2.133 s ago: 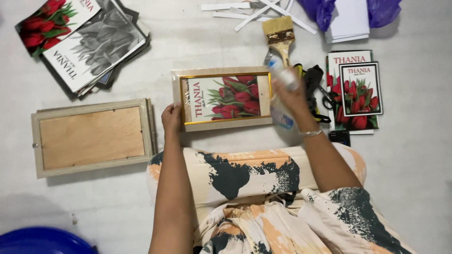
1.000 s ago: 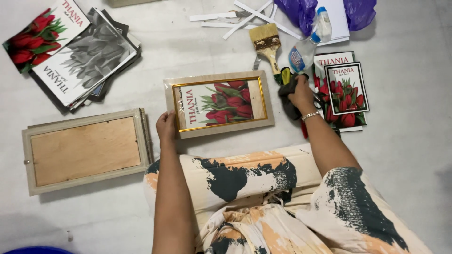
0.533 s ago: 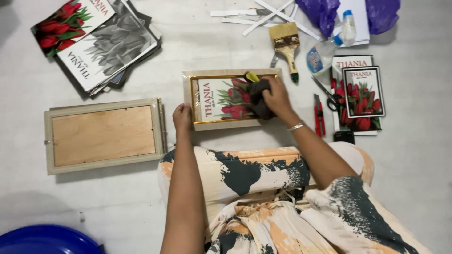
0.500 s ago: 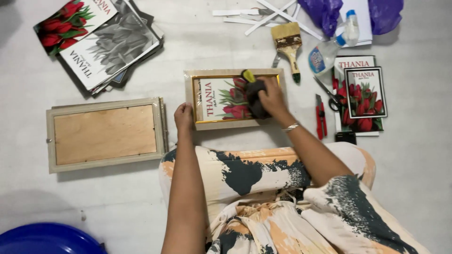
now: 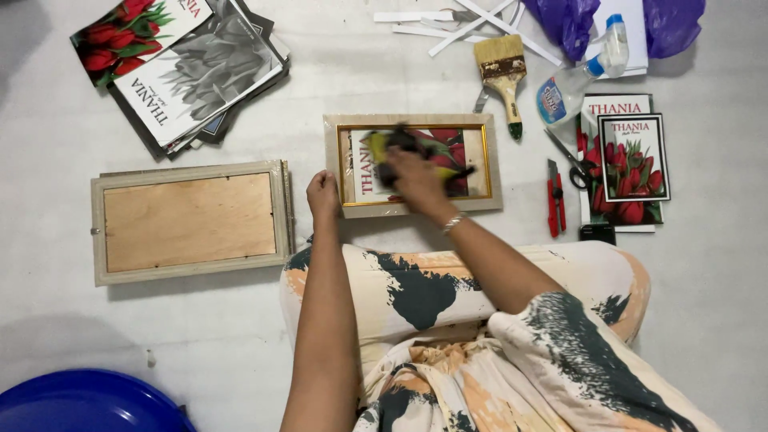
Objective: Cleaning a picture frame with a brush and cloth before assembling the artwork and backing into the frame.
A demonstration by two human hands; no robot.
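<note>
A pale wooden picture frame [image 5: 486, 164] with a gold inner edge lies on the white floor, holding a print of red tulips. My right hand [image 5: 416, 178] presses a dark and yellow-green cloth [image 5: 382, 152] onto the left half of its glass. My left hand [image 5: 323, 194] grips the frame's left edge, fingers curled over it. My patterned lap lies just below the frame.
A second frame [image 5: 188, 222] lies face down at left. A stack of prints [image 5: 184, 68] sits top left. A paintbrush [image 5: 502, 76], spray bottle [image 5: 580, 76], scissors [image 5: 570, 160], red cutter [image 5: 554, 196] and more prints [image 5: 628, 156] lie at right. A blue basin [image 5: 80, 402] is bottom left.
My right hand set the spray bottle down at the right, picked up the cloth, and has moved it leftward across the glass. My left hand stays on the frame's left edge.
</note>
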